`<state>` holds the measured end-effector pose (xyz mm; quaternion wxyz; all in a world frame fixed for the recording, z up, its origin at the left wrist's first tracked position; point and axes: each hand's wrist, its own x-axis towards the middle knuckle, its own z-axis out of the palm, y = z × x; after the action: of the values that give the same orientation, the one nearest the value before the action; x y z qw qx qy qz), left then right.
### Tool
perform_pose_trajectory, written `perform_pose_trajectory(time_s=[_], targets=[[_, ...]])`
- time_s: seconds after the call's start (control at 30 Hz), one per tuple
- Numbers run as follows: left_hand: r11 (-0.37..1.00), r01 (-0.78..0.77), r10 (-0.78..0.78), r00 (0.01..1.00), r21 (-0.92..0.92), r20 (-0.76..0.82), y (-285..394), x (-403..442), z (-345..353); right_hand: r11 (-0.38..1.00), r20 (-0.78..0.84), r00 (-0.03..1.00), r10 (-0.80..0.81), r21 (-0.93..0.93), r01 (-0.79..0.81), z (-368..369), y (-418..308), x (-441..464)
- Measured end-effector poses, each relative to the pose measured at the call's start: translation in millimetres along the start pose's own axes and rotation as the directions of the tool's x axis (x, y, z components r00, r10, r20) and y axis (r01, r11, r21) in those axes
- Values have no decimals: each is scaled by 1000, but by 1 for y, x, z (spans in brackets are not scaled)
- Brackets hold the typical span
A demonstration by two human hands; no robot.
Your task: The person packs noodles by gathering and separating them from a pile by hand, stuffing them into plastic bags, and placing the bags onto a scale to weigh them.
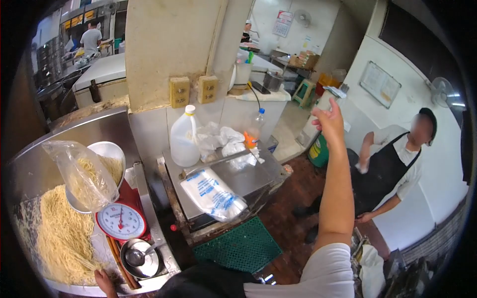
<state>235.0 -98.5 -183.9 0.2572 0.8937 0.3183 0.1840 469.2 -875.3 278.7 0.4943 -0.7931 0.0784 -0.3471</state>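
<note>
My right hand point(330, 121) is raised at the end of an outstretched arm, fingers partly spread, holding nothing. Low on the left, my left hand point(104, 282) rests at the metal tray's front edge beside a heap of noodles point(64, 231); its fingers look apart and empty. A red scale point(120, 221) with a round dial stands to the right of the heap. On the scale sits a white bowl point(107, 150) with noodles, overlapped by a clear plastic bag point(84, 174) also containing noodles. In front of the scale is a metal bowl point(149, 265) with a ladle in it.
A steel counter point(246, 174) holds a white jug point(185, 136), crumpled plastic, a bottle point(258, 124) and a printed plastic pack point(213, 193). Below lies a green mat point(241, 246). A person in a black apron point(380, 174) stands at the right; other people are in the background.
</note>
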Motion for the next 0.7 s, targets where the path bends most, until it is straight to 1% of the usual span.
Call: perform_pose_trajectory(time_s=[0.07,0.1,0.2,0.27,0.3,0.37,0.4,0.47,0.5,0.57,0.6,0.7], targets=[[999,-14,13,1000,-39,-23,-2,0,3,997,-38,997,-72,12,72,0,-3,3],[998,-22,20,999,-58,-34,-4,1,4,998,-42,997,-58,12,59,-1,-2,4],[1000,7,-6,1000,-31,29,-7,3,3,1000,-46,999,-3,8,3,-5,2,8],[994,20,-18,1000,-106,15,-6,2,5,998,-38,998,56,-4,-56,-6,1,10],[989,27,-27,1000,-142,8,-6,2,6,1000,-52,999,-2,-9,1,-5,-1,11],[994,36,-33,999,-105,37,-6,2,3,994,-81,991,-110,-20,109,-4,-8,9],[996,38,-34,998,-83,54,-7,3,0,992,-76,989,-126,-6,126,-2,-12,9],[996,-13,8,999,-93,-53,-9,1,9,987,-71,985,-158,22,160,1,-18,10],[994,-38,27,994,-100,-109,-10,1,14,992,-66,990,-122,24,123,0,-18,10],[992,-12,6,999,-126,-52,-5,2,7,998,-52,997,-55,29,56,0,-20,13],[990,4,-8,1000,-139,-24,-3,1,5,994,-80,992,-100,29,103,0,-22,14],[996,-69,62,990,-53,-125,-33,8,23,977,-142,969,-204,34,210,0,-26,15]])
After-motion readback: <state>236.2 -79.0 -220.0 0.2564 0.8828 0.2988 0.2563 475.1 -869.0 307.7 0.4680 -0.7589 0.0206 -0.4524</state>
